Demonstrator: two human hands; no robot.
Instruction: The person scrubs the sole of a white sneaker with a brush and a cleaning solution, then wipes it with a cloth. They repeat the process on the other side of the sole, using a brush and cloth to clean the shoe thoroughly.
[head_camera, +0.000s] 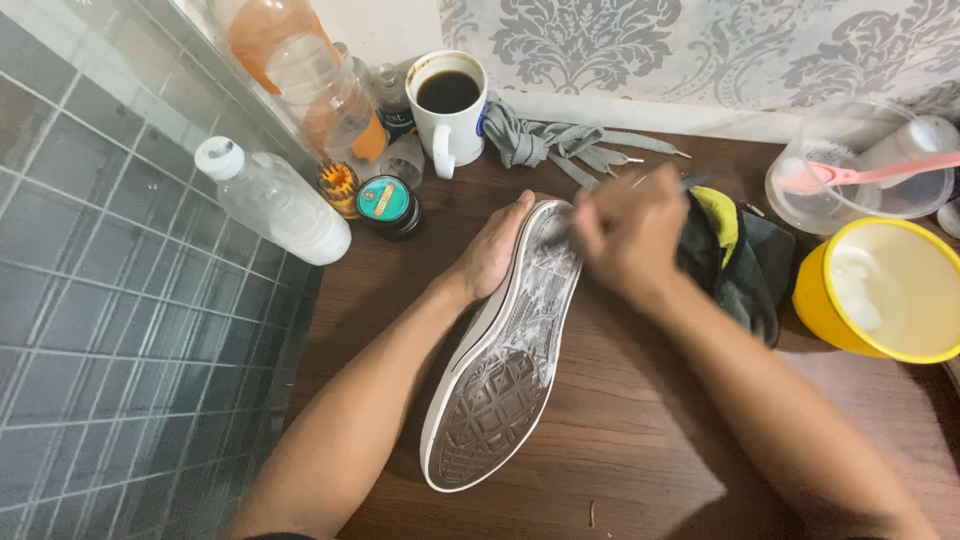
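Observation:
A sneaker (500, 370) lies sole-up on the brown wooden table, its grey patterned sole wet with white foam. My left hand (492, 255) grips the toe end from the left side. My right hand (632, 235) is closed over the toe part of the sole and is blurred; it seems to hold a small brush, mostly hidden by the fingers. A dark cloth with a yellow patch (735, 255) lies just right of my right hand.
A yellow bowl (815, 300) with white foam stands at the right, a clear tub (800, 205) with a pink-handled brush (870, 174) behind it. A white mug (455, 135) of dark liquid, grey laces (560, 145), a small round tin (385, 200) and plastic bottles (275, 205) line the back left.

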